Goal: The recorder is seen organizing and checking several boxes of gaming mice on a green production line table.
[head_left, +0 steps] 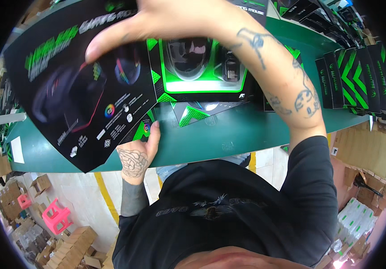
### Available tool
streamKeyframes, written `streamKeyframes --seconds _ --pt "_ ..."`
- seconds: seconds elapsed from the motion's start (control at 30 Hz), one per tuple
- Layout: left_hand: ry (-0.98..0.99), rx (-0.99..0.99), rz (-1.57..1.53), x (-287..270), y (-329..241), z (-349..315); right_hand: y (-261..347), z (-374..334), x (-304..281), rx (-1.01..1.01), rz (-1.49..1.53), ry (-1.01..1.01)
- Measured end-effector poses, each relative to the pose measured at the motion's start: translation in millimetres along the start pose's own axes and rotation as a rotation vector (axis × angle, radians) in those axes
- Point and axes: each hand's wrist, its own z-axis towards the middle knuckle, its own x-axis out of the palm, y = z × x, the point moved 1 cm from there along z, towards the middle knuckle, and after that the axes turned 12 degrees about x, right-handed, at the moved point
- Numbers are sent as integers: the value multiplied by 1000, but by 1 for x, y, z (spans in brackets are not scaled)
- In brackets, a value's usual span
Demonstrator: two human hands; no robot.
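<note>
A black-and-green gaming mouse box (242,85) lies on the table with its large printed front flap (63,103) swung open to the left. Inside its framed opening show a dark mouse (186,58) and a small dark part (230,67) beside it. My right hand (157,20) reaches across the top of the box, thumb stretched out over the flap; its other fingers are out of sight. Low by the flap's bottom edge, my left hand (137,157) has its thumb raised beside a small printed black-and-green piece (143,129). The flap hides the left fingers.
Similar black-and-green boxes (358,80) stand in a row at the right of the green table (220,141). More boxes (309,18) pile up at the far right. A printed grey-green piece (193,114) lies under the open box. Pink stools (56,216) and cartons (74,246) stand on the floor.
</note>
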Motion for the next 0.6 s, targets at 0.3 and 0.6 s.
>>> streamKeyframes --seconds 0.3,0.6 --pt "-31 172 326 30 -8 -23 -152 -52 -48 26 1373 639" --pt "-4 91 278 26 -12 -36 -183 -51 -23 -57 1563 646"
